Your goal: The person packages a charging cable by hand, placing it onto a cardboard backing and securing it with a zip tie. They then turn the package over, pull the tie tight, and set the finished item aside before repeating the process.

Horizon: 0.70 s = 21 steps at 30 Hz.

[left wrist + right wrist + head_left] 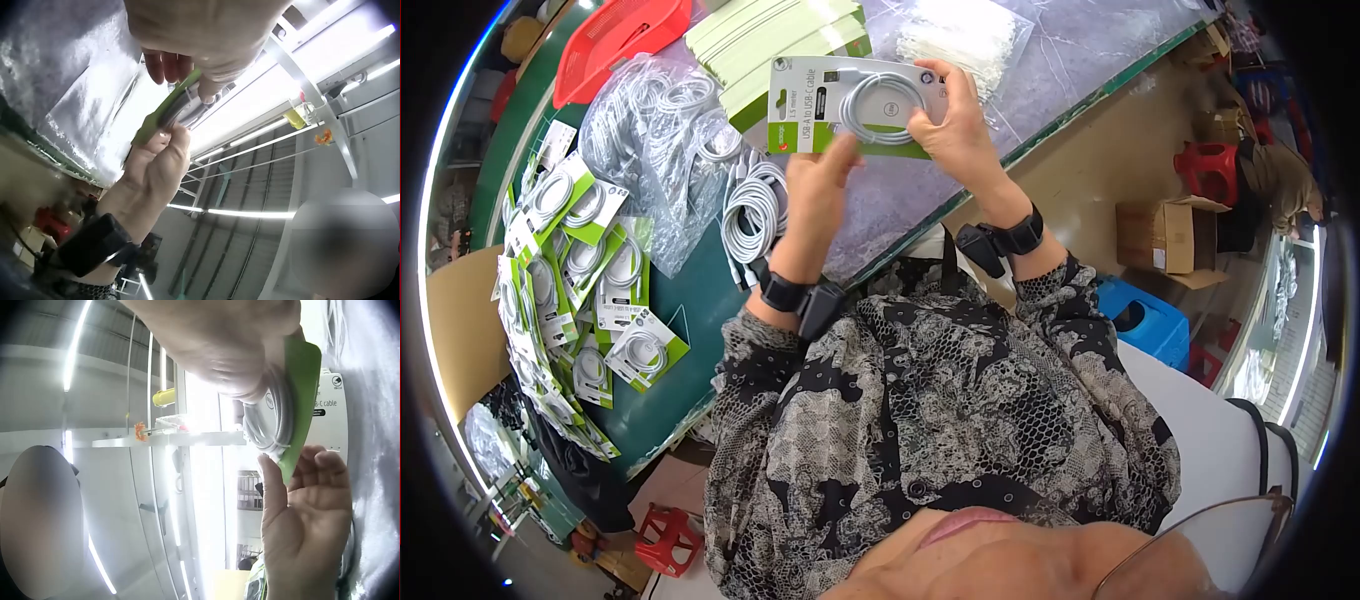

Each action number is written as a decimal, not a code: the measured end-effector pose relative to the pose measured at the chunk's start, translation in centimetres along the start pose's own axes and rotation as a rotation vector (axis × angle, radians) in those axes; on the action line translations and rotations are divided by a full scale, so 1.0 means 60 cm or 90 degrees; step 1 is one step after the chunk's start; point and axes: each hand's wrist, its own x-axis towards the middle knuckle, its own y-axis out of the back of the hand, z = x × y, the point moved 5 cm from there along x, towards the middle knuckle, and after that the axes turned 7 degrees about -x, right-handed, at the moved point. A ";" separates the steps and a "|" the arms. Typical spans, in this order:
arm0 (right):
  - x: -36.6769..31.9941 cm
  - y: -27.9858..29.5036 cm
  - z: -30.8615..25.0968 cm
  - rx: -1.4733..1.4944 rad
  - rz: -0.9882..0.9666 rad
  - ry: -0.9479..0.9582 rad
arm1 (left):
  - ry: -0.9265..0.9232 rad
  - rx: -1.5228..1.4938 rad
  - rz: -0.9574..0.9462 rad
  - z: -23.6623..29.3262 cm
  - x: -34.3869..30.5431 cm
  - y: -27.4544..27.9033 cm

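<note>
Both hands hold a white and green printed card (797, 85) labelled USB-A to USB-C cable, raised over the table. A coiled white USB cable (850, 112) lies on its front. My right hand (963, 135) grips the card's right end, thumb on the front by the coil, fingers behind. At the lower left edge, my left hand (818, 195) has its thumb in front and its fingers behind the card, as the right wrist view shows. Loose coiled white cables (752, 220) lie beside the left hand.
Carded cables (640, 352) are heaped at the left of the table (890, 205). Behind stand a clear bag of cables (662, 120), a stack of pale green cards (775, 45), a bag of thin white strips (960, 40) and a red tray (615, 45).
</note>
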 end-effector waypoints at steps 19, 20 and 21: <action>-0.017 0.016 -0.031 -0.075 0.153 0.143 | -0.597 0.785 -0.032 0.087 -0.041 -0.093; -0.019 0.020 -0.030 -0.076 0.165 0.166 | -0.605 0.782 -0.039 0.083 -0.037 -0.094; -0.020 0.027 -0.028 -0.076 0.167 0.153 | -0.614 0.782 -0.048 0.080 -0.034 -0.094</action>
